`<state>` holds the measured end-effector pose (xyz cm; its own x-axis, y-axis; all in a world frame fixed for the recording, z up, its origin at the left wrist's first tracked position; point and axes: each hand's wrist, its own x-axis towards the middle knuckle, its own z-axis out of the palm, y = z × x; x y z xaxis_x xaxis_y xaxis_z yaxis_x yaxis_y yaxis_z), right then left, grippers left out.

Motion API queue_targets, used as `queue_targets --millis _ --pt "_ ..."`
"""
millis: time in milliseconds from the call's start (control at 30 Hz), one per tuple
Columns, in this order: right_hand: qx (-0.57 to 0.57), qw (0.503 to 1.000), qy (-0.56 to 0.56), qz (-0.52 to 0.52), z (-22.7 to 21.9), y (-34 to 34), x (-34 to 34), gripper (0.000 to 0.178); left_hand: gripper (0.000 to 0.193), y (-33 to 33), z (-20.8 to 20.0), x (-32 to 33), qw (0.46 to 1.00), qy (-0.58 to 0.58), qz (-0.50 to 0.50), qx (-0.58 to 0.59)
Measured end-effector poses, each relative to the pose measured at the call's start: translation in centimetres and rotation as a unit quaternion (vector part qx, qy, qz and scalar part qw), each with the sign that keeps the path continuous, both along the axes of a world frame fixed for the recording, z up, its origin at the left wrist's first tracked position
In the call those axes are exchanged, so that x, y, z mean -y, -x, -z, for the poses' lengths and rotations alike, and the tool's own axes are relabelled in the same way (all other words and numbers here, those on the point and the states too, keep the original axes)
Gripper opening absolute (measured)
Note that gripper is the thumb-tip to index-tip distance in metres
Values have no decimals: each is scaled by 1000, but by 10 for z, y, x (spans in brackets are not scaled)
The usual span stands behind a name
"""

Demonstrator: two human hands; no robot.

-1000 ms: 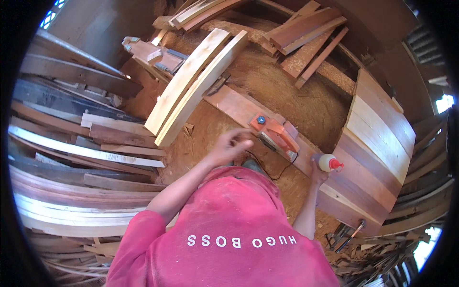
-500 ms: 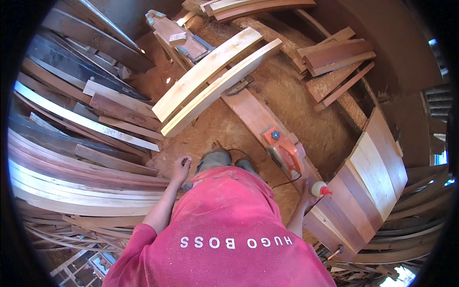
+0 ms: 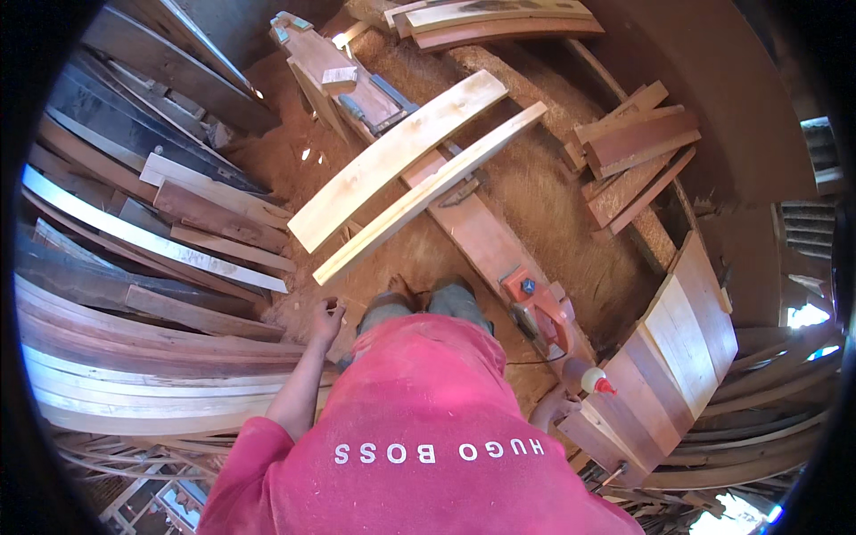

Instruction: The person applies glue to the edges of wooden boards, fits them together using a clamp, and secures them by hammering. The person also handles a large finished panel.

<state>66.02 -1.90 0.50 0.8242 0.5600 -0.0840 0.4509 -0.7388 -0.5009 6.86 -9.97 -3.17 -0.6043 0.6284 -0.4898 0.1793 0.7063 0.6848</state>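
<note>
Since a second ago our left hand has dropped from the middle of the bench to our left side, and our view has swung so the two pale curved planks now lie further up and ahead of us. Our left hand hangs beside our knee, empty, its fingers loosely curled and slightly apart, above the sawdust-covered floor, which looks coarse and reddish-brown. Our right hand is mostly hidden behind our red shirt; it rests at the edge of the reddish wooden panel, just beside the small pale glue bottle with a red cap, and we cannot tell whether its fingers are apart or together. Between our knees and that bottle, the orange electric planer sits on the long reddish board serving as a bench. Stacked bent slats, grey and weathered, fill our left side.
</note>
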Motion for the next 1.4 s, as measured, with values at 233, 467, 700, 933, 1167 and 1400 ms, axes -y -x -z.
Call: queue_targets --millis 233,467,700,933,1167,1400 --pt "-54 856 -257 -445 -129 158 -216 18 73 -14 2 -47 975 -17 -211 59" --pt "-228 809 -176 -512 -54 257 -505 36 78 -23 21 -60 930 -58 -349 100" --pt "-215 879 6 -425 -20 326 -591 55 61 -25 -21 -79 919 -52 -368 130" --pt "-343 822 22 -454 19 313 -634 45 34 -29 -24 -88 909 -92 -399 75" --pt "-207 793 34 -571 28 316 -682 34 30 4 -38 -104 935 -68 -341 64" --pt "-157 795 54 -584 18 345 -686 40 38 19 -34 -125 939 -6 -336 73"
